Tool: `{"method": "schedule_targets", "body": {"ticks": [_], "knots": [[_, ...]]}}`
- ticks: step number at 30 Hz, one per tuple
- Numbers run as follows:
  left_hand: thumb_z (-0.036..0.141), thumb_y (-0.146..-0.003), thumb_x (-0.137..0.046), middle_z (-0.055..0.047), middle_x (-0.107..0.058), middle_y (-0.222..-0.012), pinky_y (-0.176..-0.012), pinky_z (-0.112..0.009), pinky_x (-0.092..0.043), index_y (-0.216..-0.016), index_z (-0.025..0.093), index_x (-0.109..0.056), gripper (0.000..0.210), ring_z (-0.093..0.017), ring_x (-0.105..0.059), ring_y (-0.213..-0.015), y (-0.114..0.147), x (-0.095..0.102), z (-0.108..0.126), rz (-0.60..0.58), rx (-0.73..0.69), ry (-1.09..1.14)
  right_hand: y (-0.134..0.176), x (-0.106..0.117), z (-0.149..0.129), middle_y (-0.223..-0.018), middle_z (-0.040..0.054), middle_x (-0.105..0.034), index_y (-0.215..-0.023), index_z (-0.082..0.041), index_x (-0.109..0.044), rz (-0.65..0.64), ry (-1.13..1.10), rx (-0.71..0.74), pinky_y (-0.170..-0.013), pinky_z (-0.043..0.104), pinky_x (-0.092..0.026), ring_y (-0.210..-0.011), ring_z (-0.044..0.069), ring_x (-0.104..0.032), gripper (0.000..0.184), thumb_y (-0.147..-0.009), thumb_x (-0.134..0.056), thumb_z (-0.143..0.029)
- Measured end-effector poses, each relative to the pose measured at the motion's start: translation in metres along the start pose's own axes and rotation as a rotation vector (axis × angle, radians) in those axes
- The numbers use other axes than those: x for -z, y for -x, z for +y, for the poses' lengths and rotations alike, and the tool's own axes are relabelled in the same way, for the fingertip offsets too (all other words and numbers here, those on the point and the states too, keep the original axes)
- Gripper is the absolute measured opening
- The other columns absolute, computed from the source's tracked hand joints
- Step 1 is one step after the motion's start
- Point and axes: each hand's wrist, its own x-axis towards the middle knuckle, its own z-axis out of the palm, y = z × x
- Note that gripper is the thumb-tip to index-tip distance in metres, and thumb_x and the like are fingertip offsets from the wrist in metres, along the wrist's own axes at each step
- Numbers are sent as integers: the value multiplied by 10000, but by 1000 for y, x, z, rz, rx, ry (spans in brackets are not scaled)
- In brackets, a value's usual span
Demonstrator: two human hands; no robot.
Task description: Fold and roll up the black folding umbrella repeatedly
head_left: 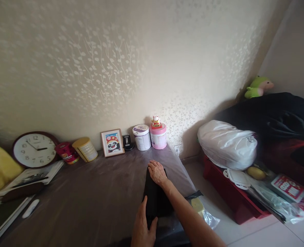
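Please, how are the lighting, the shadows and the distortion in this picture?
Head view: the wall is brighter mid-frame than at the upper left; head view: a soft shadow lies left of the white bag; head view: the black object under the right hand shows little detail; head view: the clock looks oval.

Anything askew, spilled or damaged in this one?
Mildly odd: a crinkled clear plastic bag juts past the right edge of the grey-brown tabletop, so it looks partly unsupported. No spill or damage is visible.

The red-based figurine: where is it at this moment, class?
In the head view, the figurine sits just right of centre on the pink container, immediately right of the white tub, near the wall.
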Motion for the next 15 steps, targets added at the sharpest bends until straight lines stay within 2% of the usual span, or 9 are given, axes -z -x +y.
{"method": "schedule_targets", "body": {"ticks": [4, 6, 8, 11, 15], "knots": [[289, -800, -453, -115, -330, -1434, -1099, -416, -273, -1353, 157, -260, 600, -222, -290, -1333, 0, 7, 8, -56, 32, 6, 6, 17, 18, -1239, 113, -553, -1151, -158, -563, 49, -240, -225, -1021, 337, -279, -1174, 213, -460, 342, -843, -459, -265], [286, -806, -448, -114, -319, -1440, -1100, -421, -267, -1356, 163, -254, 596, -225, -279, -1337, 0, 9, 13, -48, 51, 13, 14, 27, 34, -1183, 143, -581, -1137, -121, -562, 68, -291, -314, -994, 350, -313, -1133, 225, -496, 356, -855, -405, -271], [284, -809, -446, -117, -313, -1442, -1103, -434, -256, -1356, 166, -250, 593, -229, -280, -1337, 1, 11, 16, -43, 56, 19, 25, 36, 51, -1119, 133, -615, -1111, -129, -570, 74, -340, -378, -940, 350, -369, -1070, 220, -541, 367, -863, -351, -287], [286, -807, -451, -110, -311, -1442, -1103, -442, -251, -1355, 180, -248, 594, -233, -280, -1336, 2, 12, 19, -49, 76, 29, 42, 41, 66, -999, 96, -661, -1074, -139, -579, 43, -453, -433, -801, 316, -457, -932, 199, -604, 383, -851, -323, -316], [297, -826, -417, -102, -273, -1457, -1104, -434, -243, -1362, 186, -214, 583, -225, -242, -1351, 3, 13, 21, -54, 95, 41, 55, 39, 62, -889, 54, -678, -1021, -150, -607, -31, -590, -432, -639, 260, -478, -778, 169, -623, 364, -813, -350, -301]]}}
